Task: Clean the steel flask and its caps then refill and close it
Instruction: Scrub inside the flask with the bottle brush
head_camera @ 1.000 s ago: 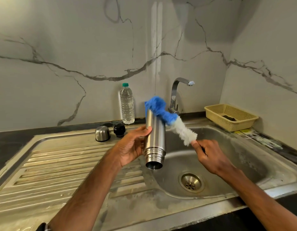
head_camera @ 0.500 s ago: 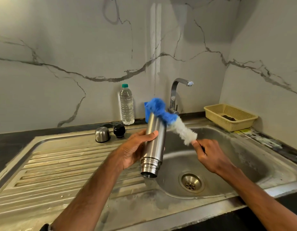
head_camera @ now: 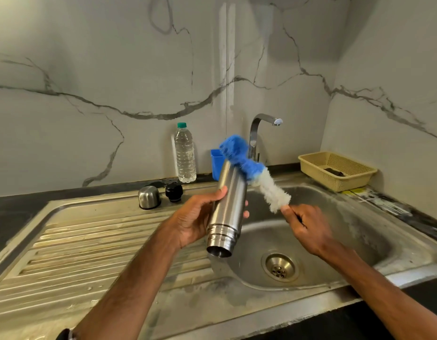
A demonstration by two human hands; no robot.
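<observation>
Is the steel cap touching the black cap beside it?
Apart. The head view shows a strip of bare sink top between the steel cap and the black cap.

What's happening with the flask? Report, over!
Left hand grips flask, open mouth down over sink. Right hand holds brush, blue end on flask's base. Steel cap, black cap off, behind drainboard.

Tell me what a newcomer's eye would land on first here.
Centre frame, the left hand grips a steel flask tilted mouth-down over the sink basin, while the right hand holds a blue-and-white bottle brush against its upturned base. Behind them, a steel cap and a black cap sit on the sink's back ledge.
</observation>
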